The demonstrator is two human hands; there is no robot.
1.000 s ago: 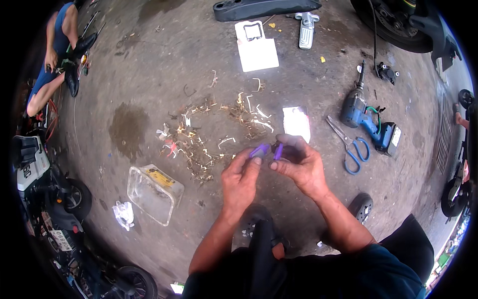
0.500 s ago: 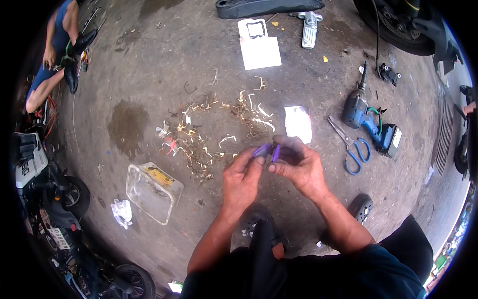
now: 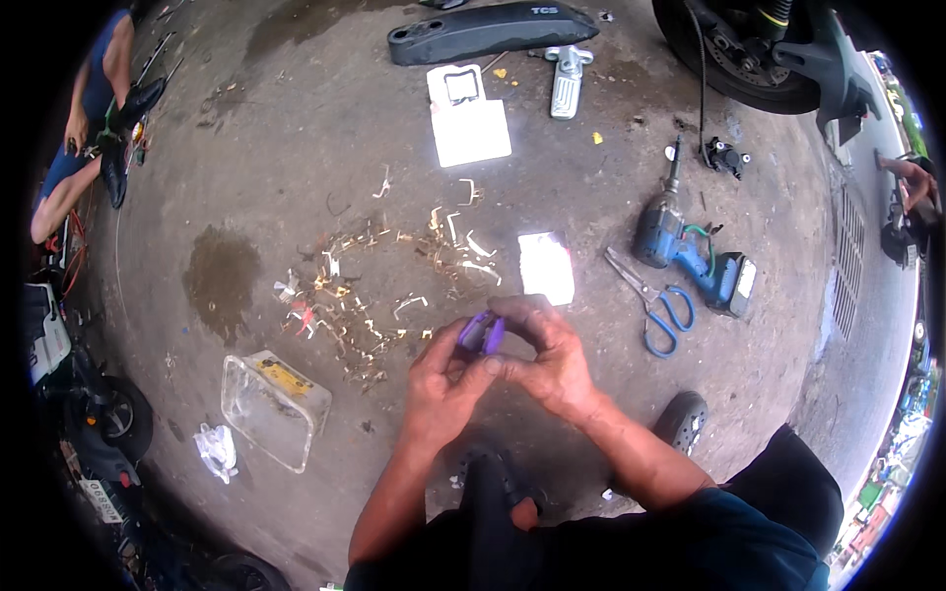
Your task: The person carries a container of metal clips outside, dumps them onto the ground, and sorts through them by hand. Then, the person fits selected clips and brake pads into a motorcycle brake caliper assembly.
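My left hand (image 3: pixel 443 384) and my right hand (image 3: pixel 547 364) are closed around purple pieces (image 3: pixel 482 333), held close together with thumbs and fingers at chest-down centre view; whether they are joined is hard to tell. Just beyond my fingers lie scattered small bent metal clips and bits (image 3: pixel 365 295) and a white sheet (image 3: pixel 546 266). Blue-handled scissors (image 3: pixel 670 323) lie right of my hands, beside a blue cordless power tool (image 3: pixel 670 236). A worn clear plastic container (image 3: pixel 276 404) lies to the left.
A white card (image 3: pixel 471 133), metal bracket (image 3: pixel 566 84) and long black part (image 3: pixel 493 32) lie farther off. A motorbike wheel (image 3: pixel 739 79) is top right, parked scooters (image 3: pixel 108 433) left. A person's legs (image 3: pixel 123 69) show upper left, another person (image 3: pixel 912 182) far right, near a drain grate (image 3: pixel 849 276).
The purple pieces, earlier held slightly apart, are now close together, and my thumbs have moved nearer each other. The scene has shifted left and down in the view.
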